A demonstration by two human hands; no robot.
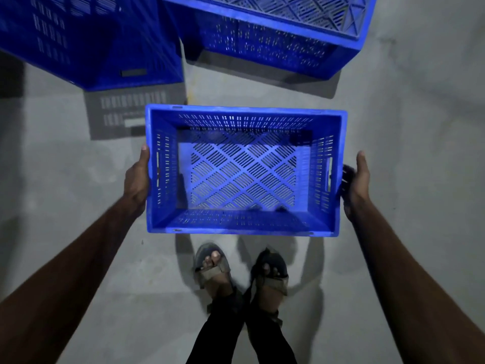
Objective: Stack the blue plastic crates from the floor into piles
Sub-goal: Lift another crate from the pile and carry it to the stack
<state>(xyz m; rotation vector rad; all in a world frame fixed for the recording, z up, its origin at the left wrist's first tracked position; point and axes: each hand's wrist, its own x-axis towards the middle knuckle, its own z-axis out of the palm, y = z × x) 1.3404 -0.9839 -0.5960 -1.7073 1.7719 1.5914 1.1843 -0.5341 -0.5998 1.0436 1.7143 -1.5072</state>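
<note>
Blue crate point(244, 170) held upright, open side up, above the grey floor point(406, 114) in front of sandalled feet point(240, 271). L hand point(136, 179) & R hand point(355, 182) wide apart, each clamped on a short end. Two more blue crates point(265, 40) at far edge. No readable labels or writing.

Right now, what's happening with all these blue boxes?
A person is carrying an empty blue crate, gripping its short sides with the left hand and right hand, above their sandalled feet. Ahead, a pile of crates stands on the grey floor, with more crates beside it.
</note>
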